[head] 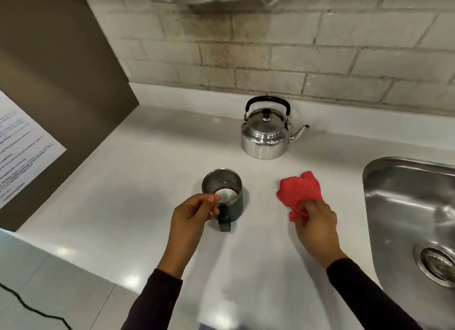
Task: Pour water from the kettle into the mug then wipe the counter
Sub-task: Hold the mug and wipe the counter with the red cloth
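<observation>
Left hand (pixel 194 212) curled at the mug (pixel 224 196) handle, fingers together, grip unclear. Right hand (pixel 316 222) pinched shut on red cloth (pixel 299 191), bunched beyond the fingertips on the counter (pixel 147 182). Kettle (pixel 266 132) upright, well past both hands.

Steel sink (pixel 403 206) at right, printed sheet (pixel 22 142) left, tiled wall (pixel 270 53)

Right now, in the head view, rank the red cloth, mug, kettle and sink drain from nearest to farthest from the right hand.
1. Red cloth: pinched in the right hand.
2. Mug: to its left, by the left hand.
3. Kettle at the back and sink drain on the right: too close to call.
</observation>
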Tool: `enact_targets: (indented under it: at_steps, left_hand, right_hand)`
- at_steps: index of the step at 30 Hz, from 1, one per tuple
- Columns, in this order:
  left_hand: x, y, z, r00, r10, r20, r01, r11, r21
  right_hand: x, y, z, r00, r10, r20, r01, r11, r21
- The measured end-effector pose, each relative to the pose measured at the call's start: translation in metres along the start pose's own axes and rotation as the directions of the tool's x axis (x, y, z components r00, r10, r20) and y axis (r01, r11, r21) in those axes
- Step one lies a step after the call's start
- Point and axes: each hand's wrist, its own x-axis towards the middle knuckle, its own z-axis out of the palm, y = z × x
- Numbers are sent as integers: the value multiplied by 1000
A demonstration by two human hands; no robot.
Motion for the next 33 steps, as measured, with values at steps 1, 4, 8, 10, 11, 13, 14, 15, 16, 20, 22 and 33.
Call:
enact_targets:
  at_steps: [1,4,8,10,11,13,14,15,16,20,22,33]
  left_hand:
    - [1,-5,-5,1000,-20,4,20,1000,17]
    - [4,-25,-16,996,-84,13,82,993,85]
    - [13,-50,-25,974,-197,113,176,969,171]
    - [15,-56,-25,940,-244,239,196,959,206]
    - [16,-58,-25,918,-255,303,199,958,205]
    - [19,-59,-23,869,-250,428,177,963,202]
    - [19,-58,-21,838,-245,487,169,966,195]
    - [20,-58,-18,803,-245,543,180,969,170]
    - [21,-58,-14,767,-245,593,204,969,137]
    - [31,-57,0,670,-219,709,348,937,-39]
    - [36,-61,6,690,-209,693,350,935,-65]
    - [62,-46,-3,751,-142,644,211,977,-30]
  right_hand:
    - [-14,-8,4,1000,-28,12,28,1000,-4]
    - [-47,-32,16,995,-71,69,71,997,7]
    - [-74,-66,30,988,-95,119,92,995,36]
    - [-76,-77,32,991,-63,116,63,998,-1]
    - [-75,-83,31,994,-41,97,47,997,-60]
    - [-71,-89,31,997,-34,72,48,979,-197]
    - [-68,-89,32,995,-53,90,73,969,-234]
    - [-66,-87,34,988,-75,132,105,966,-237]
    - [-63,-84,37,979,-97,181,135,968,-212]
    - [-61,-74,48,954,-118,274,164,974,-153]
    - [-63,-76,52,961,-48,273,94,983,-159]
    - [-39,-91,69,973,204,109,-210,977,43]
